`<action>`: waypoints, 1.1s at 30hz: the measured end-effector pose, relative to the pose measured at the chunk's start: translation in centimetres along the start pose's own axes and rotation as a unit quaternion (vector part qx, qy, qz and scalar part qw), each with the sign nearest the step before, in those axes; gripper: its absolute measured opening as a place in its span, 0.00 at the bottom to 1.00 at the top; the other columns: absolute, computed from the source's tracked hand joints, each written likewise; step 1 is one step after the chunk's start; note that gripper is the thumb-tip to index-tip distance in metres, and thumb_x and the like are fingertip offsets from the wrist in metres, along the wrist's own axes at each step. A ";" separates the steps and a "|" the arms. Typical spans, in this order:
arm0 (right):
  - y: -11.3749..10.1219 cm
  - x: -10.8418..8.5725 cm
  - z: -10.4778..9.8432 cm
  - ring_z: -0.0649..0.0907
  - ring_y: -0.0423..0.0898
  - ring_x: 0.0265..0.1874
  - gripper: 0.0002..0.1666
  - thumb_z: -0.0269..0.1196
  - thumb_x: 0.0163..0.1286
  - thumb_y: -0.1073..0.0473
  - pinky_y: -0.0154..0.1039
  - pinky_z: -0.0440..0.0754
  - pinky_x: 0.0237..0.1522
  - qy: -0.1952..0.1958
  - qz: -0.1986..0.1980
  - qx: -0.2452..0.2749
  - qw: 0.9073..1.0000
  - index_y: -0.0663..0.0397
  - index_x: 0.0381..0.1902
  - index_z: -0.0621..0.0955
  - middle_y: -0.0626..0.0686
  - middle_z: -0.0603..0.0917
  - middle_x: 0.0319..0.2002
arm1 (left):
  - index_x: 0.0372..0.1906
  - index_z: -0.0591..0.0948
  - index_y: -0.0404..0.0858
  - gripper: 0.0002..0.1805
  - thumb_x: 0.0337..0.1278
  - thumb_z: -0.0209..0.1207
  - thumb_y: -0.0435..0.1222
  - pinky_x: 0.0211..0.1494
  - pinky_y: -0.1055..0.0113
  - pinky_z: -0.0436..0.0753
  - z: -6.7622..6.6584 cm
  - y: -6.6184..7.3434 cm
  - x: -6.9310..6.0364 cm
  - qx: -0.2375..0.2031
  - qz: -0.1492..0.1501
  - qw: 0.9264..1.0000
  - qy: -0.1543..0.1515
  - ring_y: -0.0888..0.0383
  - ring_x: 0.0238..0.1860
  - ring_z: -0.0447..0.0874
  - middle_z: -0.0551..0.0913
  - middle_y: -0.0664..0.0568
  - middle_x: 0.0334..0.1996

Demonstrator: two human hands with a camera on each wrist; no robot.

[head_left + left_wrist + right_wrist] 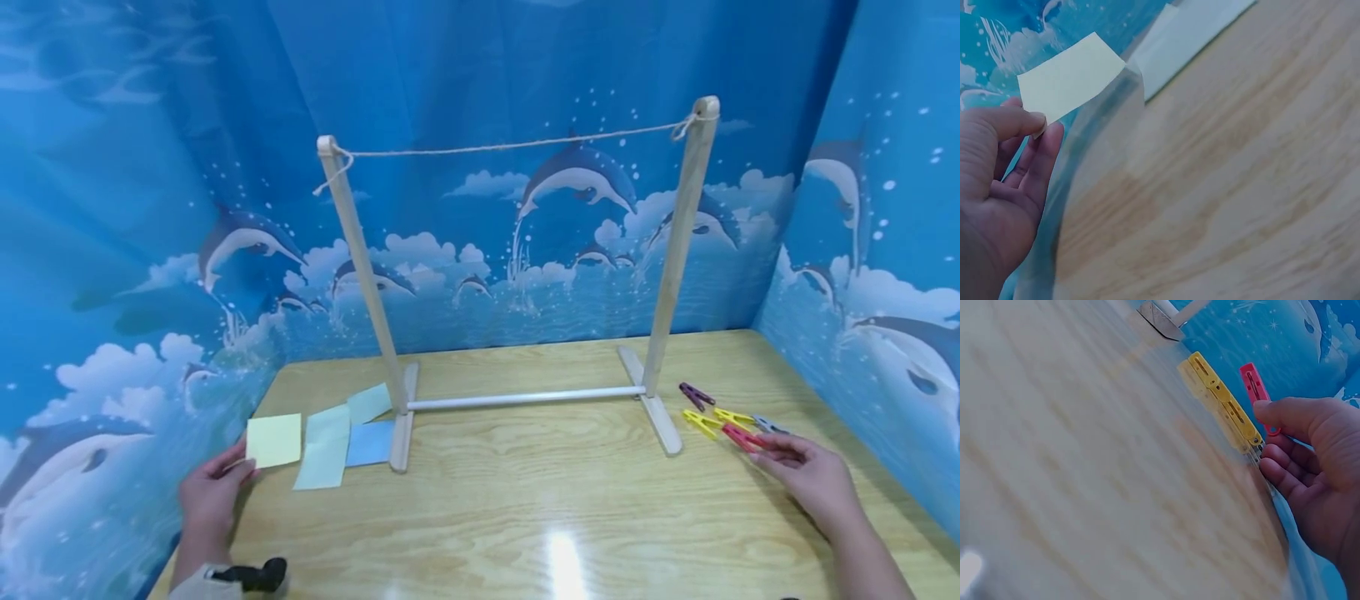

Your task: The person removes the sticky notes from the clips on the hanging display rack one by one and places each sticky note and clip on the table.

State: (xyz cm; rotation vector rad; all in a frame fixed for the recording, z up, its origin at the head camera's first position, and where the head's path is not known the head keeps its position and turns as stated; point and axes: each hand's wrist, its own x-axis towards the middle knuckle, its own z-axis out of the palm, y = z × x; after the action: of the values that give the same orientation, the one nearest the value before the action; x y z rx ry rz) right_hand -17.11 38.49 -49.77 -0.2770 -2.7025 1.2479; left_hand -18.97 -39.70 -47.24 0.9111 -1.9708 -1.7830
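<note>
At the table's left edge my left hand (212, 492) pinches a pale yellow paper square (273, 441) by its lower corner, thumb on the near face in the left wrist view. Beside it lie two pale green papers (324, 448) and a blue paper (370, 443). On the right, my right hand (813, 479) holds a red clothespin (741, 437) between thumb and fingers; the right wrist view shows the red clothespin (1254, 387) raised above the tabletop. Close by are yellow clothespins (701, 423), a grey clothespin (769, 426) and a dark purple clothespin (696, 396).
A wooden frame stands mid-table, with a left post (363, 267), a right post (681, 250) and a white bottom bar (525, 399). A string (510, 147) runs between the post tops. Dolphin-print curtains (480, 75) border the wooden table (510, 492) at the back and sides.
</note>
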 end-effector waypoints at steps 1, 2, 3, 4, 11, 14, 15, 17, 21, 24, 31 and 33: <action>0.1 0.1 0.0 0.79 0.28 0.28 0.35 0.70 0.62 0.45 0.26 0.80 0.29 -0.001 -0.003 -0.007 1.000 0.69 0.54 0.79 0.57 0.85 0.39 | 0.61 0.76 0.37 0.28 0.53 0.63 0.20 0.38 0.73 0.85 0.0 -0.3 0.2 0.016 0.002 1.000 0.004 0.69 0.31 0.82 0.80 0.70 0.31; 0.2 0.1 -0.1 0.79 0.28 0.28 0.34 0.70 0.61 0.45 0.26 0.79 0.28 0.000 -0.006 -0.017 1.000 0.69 0.53 0.80 0.58 0.85 0.40 | 0.61 0.76 0.36 0.28 0.52 0.64 0.20 0.37 0.73 0.85 -0.1 -0.6 0.3 0.029 0.004 1.000 0.010 0.68 0.31 0.83 0.80 0.69 0.31; 0.2 0.2 -0.1 0.78 0.28 0.28 0.34 0.70 0.61 0.44 0.26 0.78 0.28 -0.001 -0.009 -0.026 1.000 0.69 0.53 0.80 0.60 0.85 0.41 | 0.61 0.75 0.35 0.28 0.52 0.64 0.21 0.36 0.74 0.85 -0.1 -0.9 0.4 0.045 0.006 0.999 0.014 0.68 0.30 0.83 0.79 0.70 0.30; 0.3 0.2 -0.2 0.78 0.28 0.28 0.34 0.70 0.61 0.44 0.26 0.77 0.28 0.000 -0.012 -0.036 0.999 0.68 0.52 0.80 0.61 0.85 0.41 | 0.60 0.76 0.34 0.28 0.51 0.63 0.20 0.35 0.74 0.85 0.0 -1.2 0.5 0.055 0.008 0.998 0.017 0.68 0.29 0.83 0.79 0.70 0.30; 0.5 0.6 -0.5 0.76 0.32 0.25 0.31 0.70 0.62 0.46 0.31 0.74 0.25 0.002 -0.021 -0.085 0.996 0.68 0.50 0.82 0.56 0.85 0.34 | 0.58 0.77 0.31 0.26 0.50 0.65 0.23 0.31 0.80 0.80 0.3 -1.8 1.0 0.124 0.040 0.991 0.034 0.74 0.31 0.75 0.81 0.70 0.29; 0.4 0.8 -0.4 0.76 0.36 0.26 0.31 0.70 0.62 0.46 0.34 0.74 0.26 -0.013 -0.022 -0.091 0.996 0.68 0.50 0.81 0.53 0.84 0.33 | 0.59 0.78 0.34 0.25 0.53 0.65 0.26 0.38 0.74 0.79 0.5 -1.8 1.1 0.169 0.035 0.984 0.043 0.62 0.42 0.77 0.85 0.52 0.44; 0.4 0.8 -0.4 0.77 0.37 0.27 0.31 0.70 0.62 0.46 0.34 0.75 0.26 -0.015 -0.023 -0.091 0.995 0.67 0.50 0.81 0.53 0.84 0.33 | 0.59 0.78 0.35 0.25 0.54 0.65 0.27 0.41 0.70 0.78 0.5 -1.9 1.1 0.181 0.033 0.982 0.044 0.57 0.45 0.77 0.84 0.46 0.50; 0.4 0.9 -0.3 0.77 0.39 0.28 0.31 0.70 0.62 0.46 0.35 0.74 0.27 -0.021 -0.021 -0.090 0.995 0.67 0.50 0.81 0.54 0.83 0.34 | 0.60 0.77 0.35 0.24 0.56 0.64 0.28 0.47 0.61 0.77 0.7 -1.9 1.1 0.199 0.029 0.979 0.047 0.48 0.52 0.74 0.78 0.39 0.59; 0.5 1.0 0.0 0.76 0.40 0.29 0.32 0.70 0.61 0.46 0.34 0.74 0.26 -0.011 -0.022 -0.092 0.995 0.68 0.51 0.80 0.55 0.82 0.35 | 0.61 0.76 0.35 0.24 0.59 0.62 0.29 0.55 0.48 0.74 1.0 -2.0 1.1 0.208 0.026 0.976 0.055 0.42 0.57 0.72 0.75 0.37 0.61; 0.7 1.1 0.3 0.76 0.37 0.29 0.35 0.70 0.61 0.45 0.33 0.74 0.26 -0.002 -0.024 -0.091 0.996 0.68 0.54 0.79 0.55 0.82 0.37 | 0.62 0.76 0.35 0.23 0.61 0.61 0.31 0.59 0.45 0.73 1.1 -1.9 1.1 0.212 0.036 0.975 0.059 0.41 0.58 0.73 0.76 0.37 0.61; 0.7 1.2 0.7 0.74 0.30 0.29 0.40 0.72 0.59 0.44 0.28 0.76 0.27 0.011 -0.027 -0.062 0.998 0.70 0.57 0.77 0.60 0.82 0.41 | 0.62 0.76 0.37 0.25 0.59 0.63 0.32 0.59 0.49 0.75 0.9 -1.9 0.5 0.205 0.049 0.975 0.071 0.47 0.53 0.76 0.78 0.38 0.58; 0.6 1.2 0.7 0.74 0.29 0.29 0.40 0.72 0.59 0.44 0.27 0.76 0.27 0.010 -0.024 -0.056 0.998 0.70 0.57 0.77 0.61 0.81 0.43 | 0.62 0.77 0.38 0.25 0.58 0.63 0.32 0.58 0.50 0.75 0.8 -2.1 0.3 0.205 0.055 0.974 0.077 0.50 0.49 0.77 0.79 0.38 0.56</action>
State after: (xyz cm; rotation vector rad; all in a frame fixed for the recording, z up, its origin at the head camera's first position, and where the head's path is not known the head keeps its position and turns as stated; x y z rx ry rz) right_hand -18.37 38.58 -50.58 -0.2340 -2.7498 1.0772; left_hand -19.20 -39.26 -49.42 1.0035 -2.2765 -1.2261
